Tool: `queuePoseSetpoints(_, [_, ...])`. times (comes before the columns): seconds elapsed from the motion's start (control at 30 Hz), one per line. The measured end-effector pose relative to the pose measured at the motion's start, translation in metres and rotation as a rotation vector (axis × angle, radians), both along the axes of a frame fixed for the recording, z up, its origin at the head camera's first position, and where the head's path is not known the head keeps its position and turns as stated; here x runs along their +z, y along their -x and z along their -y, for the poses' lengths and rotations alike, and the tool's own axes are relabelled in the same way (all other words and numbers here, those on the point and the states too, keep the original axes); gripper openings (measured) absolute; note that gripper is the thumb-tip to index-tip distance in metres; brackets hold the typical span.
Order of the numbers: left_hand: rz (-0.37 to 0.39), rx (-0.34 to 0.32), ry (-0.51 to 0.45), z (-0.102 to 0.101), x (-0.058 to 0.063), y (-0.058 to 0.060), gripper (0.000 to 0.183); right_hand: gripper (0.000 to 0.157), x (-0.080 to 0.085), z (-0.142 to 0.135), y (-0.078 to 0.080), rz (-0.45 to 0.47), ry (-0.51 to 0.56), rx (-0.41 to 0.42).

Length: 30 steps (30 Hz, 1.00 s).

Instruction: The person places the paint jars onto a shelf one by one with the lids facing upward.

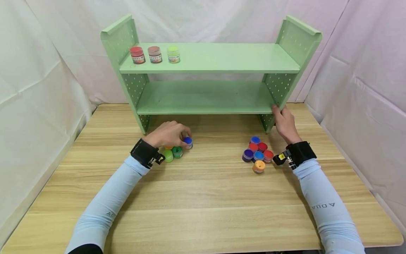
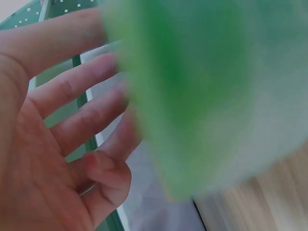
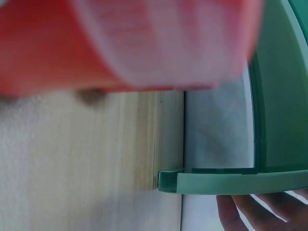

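In the head view my left hand (image 1: pixel 171 134) has its thumb and index finger at the sides of a small blue-lidded paint jar (image 1: pixel 188 141), pinching it. Beside that hand stand a dark green jar (image 1: pixel 177 152) and a light green jar (image 1: pixel 168 156); an orange one is mostly hidden under the hand. A blurred green jar (image 2: pixel 202 96) fills much of the left wrist view, covering the fingertips. My right hand (image 1: pixel 286 123) grips the right side panel of the green two-tier shelf (image 1: pixel 206 97), thumb on the inner side and fingers (image 3: pixel 264 211) along the outside.
On the upper tier, toward the left, stand a red jar (image 1: pixel 137 55), a brownish-pink jar (image 1: pixel 155 54) and a lime jar (image 1: pixel 173 54). Several jars cluster left of my right wrist, with an orange jar (image 1: pixel 258 166) in front. White cloth (image 1: pixel 38 88) hangs around the wooden table (image 1: pixel 203 204).
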<state>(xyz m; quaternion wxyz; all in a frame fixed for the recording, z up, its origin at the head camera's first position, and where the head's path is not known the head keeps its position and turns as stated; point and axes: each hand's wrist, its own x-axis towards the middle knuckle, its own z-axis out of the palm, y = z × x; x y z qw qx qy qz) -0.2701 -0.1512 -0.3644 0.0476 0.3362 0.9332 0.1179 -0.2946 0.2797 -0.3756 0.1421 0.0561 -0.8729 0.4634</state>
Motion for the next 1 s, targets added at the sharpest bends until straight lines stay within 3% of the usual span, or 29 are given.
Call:
queuePoseSetpoints(0.43, [0.018,-0.017,-0.004,0.0007,-0.0008,-0.0027,0.033,0.065,-0.0006,0.0014,-0.0038,0.015,0.018,0.015])
queuePoseSetpoints(1.0, [-0.043,-0.026,-0.035,0.0012,0.0005,-0.0013,0.036,0.065,0.0009,0.0022,-0.0025,0.016,0.024,0.015])
